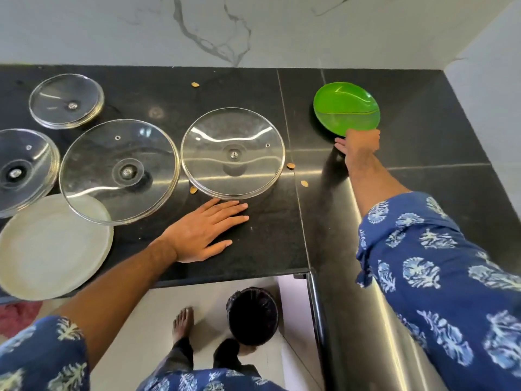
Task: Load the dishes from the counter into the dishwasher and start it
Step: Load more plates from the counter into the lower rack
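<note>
I count four glass lids on the desk [267,244]: a small glass lid [66,100] at the back left, a cut-off glass lid [24,170] at the left edge, a large glass lid [119,170] in front of them, and a centre glass lid [232,152]. The large one overlaps a single white plate [50,249] at the front left. One green plate [346,108] sits well apart, far right and near the back. Four small tan scraps [290,165] lie scattered about the centre lid.

My left hand [203,232] lies flat on the desk just in front of the centre lid, fingers straight and spread, its grip holding nothing. My right hand [359,145] reaches to the near rim of the green plate and touches it; from behind I cannot tell how far its grip has closed.

The desk is black polished stone with pale seams, turning a corner on the right. Behind it rises a white marbled wall [214,32]. Below, a black bin [253,316] stands on pale floor by a bare foot [182,321].
</note>
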Demonstrator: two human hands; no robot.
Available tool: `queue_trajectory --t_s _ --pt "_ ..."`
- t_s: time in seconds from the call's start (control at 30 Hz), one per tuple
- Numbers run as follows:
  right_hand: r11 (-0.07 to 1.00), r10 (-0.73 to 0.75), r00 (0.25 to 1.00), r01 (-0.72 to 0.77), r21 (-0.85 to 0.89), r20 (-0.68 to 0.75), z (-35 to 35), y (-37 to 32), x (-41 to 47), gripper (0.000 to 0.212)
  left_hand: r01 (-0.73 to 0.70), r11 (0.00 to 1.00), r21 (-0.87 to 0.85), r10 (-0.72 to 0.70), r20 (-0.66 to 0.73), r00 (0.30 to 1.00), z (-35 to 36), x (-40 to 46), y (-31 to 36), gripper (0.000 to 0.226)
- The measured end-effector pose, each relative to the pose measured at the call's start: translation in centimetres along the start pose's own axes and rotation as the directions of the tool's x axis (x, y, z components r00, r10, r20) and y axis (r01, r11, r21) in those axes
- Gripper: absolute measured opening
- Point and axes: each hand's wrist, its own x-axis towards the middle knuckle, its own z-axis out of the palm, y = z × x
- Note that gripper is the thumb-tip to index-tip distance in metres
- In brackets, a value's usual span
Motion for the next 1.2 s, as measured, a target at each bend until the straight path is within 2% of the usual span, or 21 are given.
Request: queue_trajectory --t_s 0.1,0.17,0.23,0.37,0.47,0.57,0.7,0.77,0.83,0.9,0.97,1.03,1.13,1.2 --pt "0.981 0.061 0.997 -0.051 0.187 -0.046 -1.1 0.5 -1.6 0.041 -0.001 1.000 0.000 0.001 0.021 1.000 0.0 -0.1 -0.1 0.062" --pt "0.959 0.074 0.997 -0.068 0.274 -0.010 -2.1 1.3 -3.7 0.040 -0.008 1.000 0.001 0.008 0.033 0.999 0.1 0.0 -0.2 0.062" --pt "0.943 0.090 0.995 -0.102 0.317 0.052 -3.2 2.1 -6.3 0.028 -0.014 1.000 -0.003 0.014 0.031 0.999 0.2 0.0 -0.3 0.062" --pt "0.869 0.126 0.983 -0.175 0.463 0.135 -6.7 4.2 -12.6 0.043 -0.041 0.999 0.006 0.041 -0.007 0.999 0.4 -0.2 -0.5 0.062" --pt "0.790 0.151 0.979 -0.204 0.578 0.139 -10.4 6.0 -20.1 0.048 -0.078 0.997 0.014 0.078 -0.037 0.996 0.5 -0.3 -0.5 0.060" --pt "0.763 0.163 0.978 -0.207 0.612 0.126 -14.1 8.9 -28.9 0.052 -0.122 0.993 -0.001 0.121 -0.074 0.990 0.7 -0.5 -0.8 0.058" --pt "0.769 0.232 0.972 -0.203 0.606 0.031 -17.8 13.5 -40.4 0.058 -0.300 0.949 -0.098 0.287 -0.129 0.949 0.8 -1.1 0.3 0.048" --pt "0.784 0.265 0.963 -0.187 0.591 -0.047 -19.5 16.4 -45.8 0.062 -0.438 0.886 -0.151 0.409 -0.188 0.893 0.9 -1.8 2.6 0.044" --pt "0.779 0.288 0.952 -0.172 0.602 -0.102 -21.0 19.3 -51.4 0.056 -0.552 0.782 -0.288 0.511 -0.210 0.834 1.0 -2.9 6.7 0.042" --pt "0.750 0.340 0.928 -0.171 0.639 -0.151 -21.9 22.0 -56.8 0.053 -0.515 0.635 -0.575 0.547 -0.136 0.826 1.3 -4.6 11.8 0.040" --pt "0.695 0.391 0.901 -0.155 0.702 -0.189 -23.1 25.1 -62.3 0.051 -0.380 0.483 -0.789 0.567 -0.049 0.822 1.5 -6.9 17.6 0.038" --pt "0.651 0.441 0.870 -0.141 0.746 -0.221 -24.2 28.7 -67.0 0.050 -0.373 0.429 -0.823 0.650 -0.006 0.760 2.2 -9.3 22.6 0.036" --pt "0.594 0.527 0.801 -0.106 0.798 -0.285 -26.4 35.4 -74.7 0.060 -0.451 0.451 -0.770 0.828 0.172 0.534 5.4 -14.0 29.6 0.028" --pt "0.538 0.581 0.760 -0.090 0.838 -0.292 -27.5 40.0 -79.1 0.066 -0.511 0.497 -0.701 0.861 0.329 0.387 8.9 -16.8 33.0 0.037"
